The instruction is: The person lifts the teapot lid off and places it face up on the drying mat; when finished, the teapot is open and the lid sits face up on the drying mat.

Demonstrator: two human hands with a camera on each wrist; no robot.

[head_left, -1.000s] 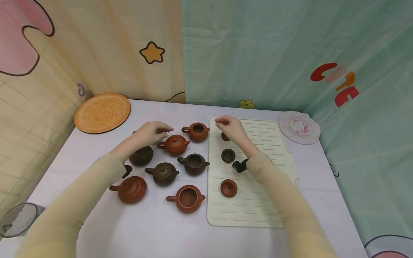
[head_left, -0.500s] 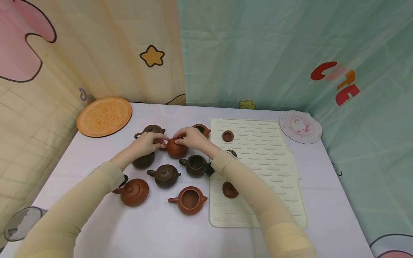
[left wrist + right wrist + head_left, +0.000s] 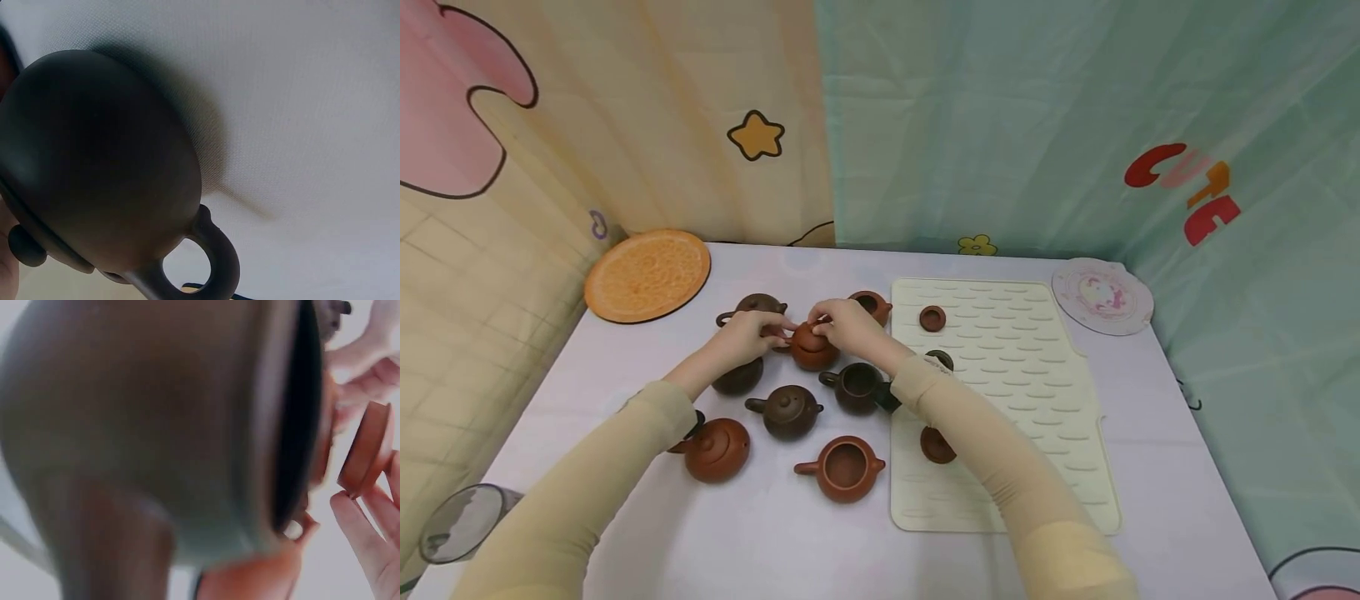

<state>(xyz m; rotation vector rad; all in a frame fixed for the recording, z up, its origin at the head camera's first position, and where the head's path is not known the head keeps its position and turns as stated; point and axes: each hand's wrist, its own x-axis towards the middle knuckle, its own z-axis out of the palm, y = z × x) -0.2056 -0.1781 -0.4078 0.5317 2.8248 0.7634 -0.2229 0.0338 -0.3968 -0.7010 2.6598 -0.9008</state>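
In the head view, my left hand [image 3: 747, 340] grips the handle side of a reddish-brown teapot [image 3: 815, 353]. My right hand [image 3: 852, 329] pinches that teapot's lid from above. The right wrist view shows the lid [image 3: 367, 449] tilted between the right fingertips, apart from the pot, with the left hand [image 3: 369, 372] beyond it. A dark teapot [image 3: 100, 150] fills much of the left wrist view, below the left wrist. Near the right wrist is an open dark teapot [image 3: 859, 387]; an open red teapot [image 3: 871, 305] is partly covered by the right hand.
Several more teapots surround the hands, including a lidded red one [image 3: 718, 450] and an open red one [image 3: 846, 469]. On the cream mat [image 3: 1000, 492] lie a small lid [image 3: 932, 318] and others partly behind the right arm. A glass [image 3: 463, 525] stands at front left.
My right hand has come left from over the mat to the reddish-brown teapot, and its lid is now pinched and raised. The left hand has shifted slightly to that teapot's handle side.
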